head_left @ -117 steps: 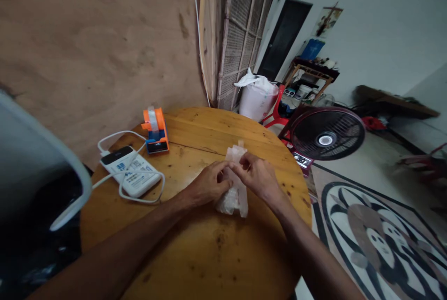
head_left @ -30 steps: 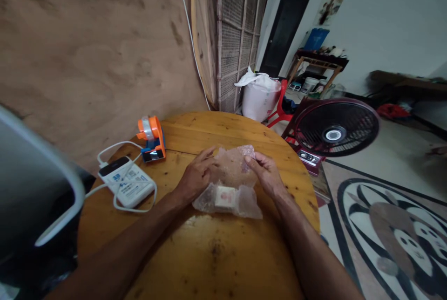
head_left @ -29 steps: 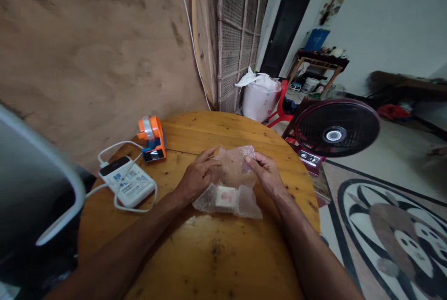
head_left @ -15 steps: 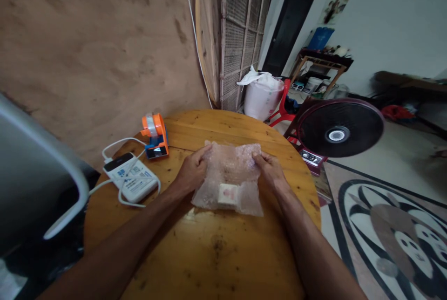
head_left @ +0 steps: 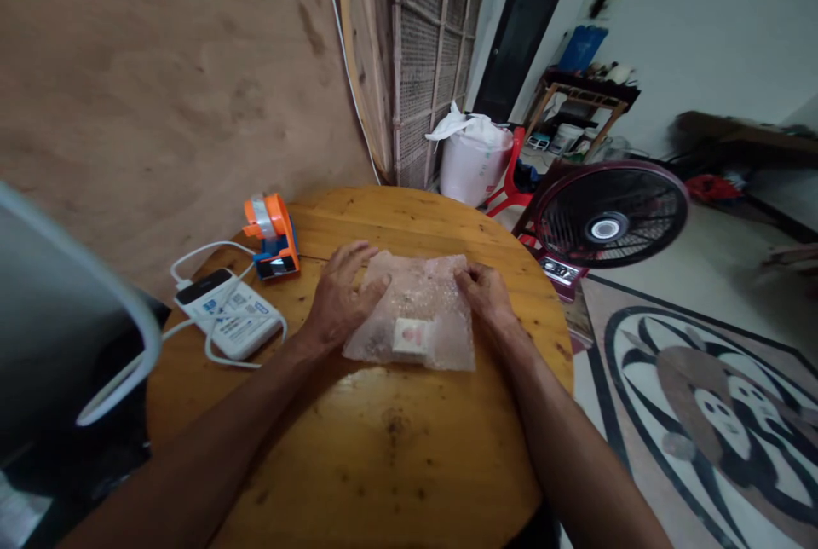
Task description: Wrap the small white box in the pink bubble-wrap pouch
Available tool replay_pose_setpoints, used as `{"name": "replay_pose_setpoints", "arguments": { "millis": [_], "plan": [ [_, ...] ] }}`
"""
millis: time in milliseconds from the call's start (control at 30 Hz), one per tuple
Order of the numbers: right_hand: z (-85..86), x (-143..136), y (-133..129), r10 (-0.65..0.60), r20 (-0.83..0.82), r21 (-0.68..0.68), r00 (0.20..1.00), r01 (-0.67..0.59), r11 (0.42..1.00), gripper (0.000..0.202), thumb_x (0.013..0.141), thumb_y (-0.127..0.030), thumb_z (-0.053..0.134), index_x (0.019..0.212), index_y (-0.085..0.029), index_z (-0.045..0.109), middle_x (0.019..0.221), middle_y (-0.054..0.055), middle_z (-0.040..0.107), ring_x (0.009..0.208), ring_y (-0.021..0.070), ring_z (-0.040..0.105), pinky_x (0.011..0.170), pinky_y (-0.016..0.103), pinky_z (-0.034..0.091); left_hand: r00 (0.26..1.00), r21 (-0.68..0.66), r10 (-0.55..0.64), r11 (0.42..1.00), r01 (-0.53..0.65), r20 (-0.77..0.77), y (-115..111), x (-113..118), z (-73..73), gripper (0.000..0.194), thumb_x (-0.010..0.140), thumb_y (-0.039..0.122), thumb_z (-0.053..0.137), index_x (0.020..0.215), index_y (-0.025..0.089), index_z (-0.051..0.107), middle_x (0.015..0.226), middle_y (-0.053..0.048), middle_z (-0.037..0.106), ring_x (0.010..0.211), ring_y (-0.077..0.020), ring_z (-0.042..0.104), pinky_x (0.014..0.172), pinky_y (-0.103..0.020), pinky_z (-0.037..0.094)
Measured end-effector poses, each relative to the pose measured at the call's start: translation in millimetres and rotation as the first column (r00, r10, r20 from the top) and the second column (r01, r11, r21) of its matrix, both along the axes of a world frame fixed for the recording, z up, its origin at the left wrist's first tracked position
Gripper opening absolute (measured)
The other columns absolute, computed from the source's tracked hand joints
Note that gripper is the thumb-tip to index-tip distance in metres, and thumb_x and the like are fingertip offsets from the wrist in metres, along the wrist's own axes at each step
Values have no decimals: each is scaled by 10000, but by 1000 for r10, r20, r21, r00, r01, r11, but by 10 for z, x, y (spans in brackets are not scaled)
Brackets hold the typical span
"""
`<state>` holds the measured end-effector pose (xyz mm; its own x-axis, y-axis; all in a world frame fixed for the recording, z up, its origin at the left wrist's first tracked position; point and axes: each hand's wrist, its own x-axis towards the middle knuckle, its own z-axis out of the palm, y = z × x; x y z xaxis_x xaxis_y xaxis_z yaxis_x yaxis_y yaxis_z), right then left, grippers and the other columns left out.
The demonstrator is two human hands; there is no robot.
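Note:
A sheet of bubble wrap point(head_left: 427, 289) lies across the wooden table between my hands. On its near part is a small white box point(head_left: 410, 336) with a reddish mark; whether the wrap covers it I cannot tell. My left hand point(head_left: 345, 293) is open at the left edge of the sheet, fingers spread and thumb at the wrap. The far right corner is pinched between the thumb and fingers of my right hand point(head_left: 484, 289).
On the round table point(head_left: 389, 464), a white power bank point(head_left: 233, 319) with white cables and an orange-and-blue device point(head_left: 273, 234) stand at the left. Beyond the right edge is a dark red fan point(head_left: 607, 221). A white sack point(head_left: 476, 161) and a red chair point(head_left: 513, 174) are behind.
My left hand has let go of the wrap's far left corner and spread its fingers. The sheet lies flatter. The whole view has shifted slightly.

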<state>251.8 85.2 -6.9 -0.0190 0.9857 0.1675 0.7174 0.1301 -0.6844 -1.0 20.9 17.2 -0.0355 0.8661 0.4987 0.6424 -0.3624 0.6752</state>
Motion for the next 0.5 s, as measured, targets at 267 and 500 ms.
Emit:
{"name": "replay_pose_setpoints", "arguments": {
  "millis": [267,500],
  "plan": [
    [35,-25,-11,-51,58,-2,997,51,999,283,800,-360,471,693,-167,649,623,8,584,590,137,513,523,219,318,948,-299,-293,922,245,-127,-200,67,217,342,824,427,522,1008,187,681,980,-70,717,883,-223,643,779,-315,471],
    [43,-13,-24,-60,95,-4,994,60,998,298,823,-346,460,755,-160,682,677,15,634,627,142,560,528,214,335,894,-454,-374,859,234,-247,-438,81,505,397,920,437,380,750,198,646,631,-3,599,581,-150,519,531,-252,290]
  ]
}}
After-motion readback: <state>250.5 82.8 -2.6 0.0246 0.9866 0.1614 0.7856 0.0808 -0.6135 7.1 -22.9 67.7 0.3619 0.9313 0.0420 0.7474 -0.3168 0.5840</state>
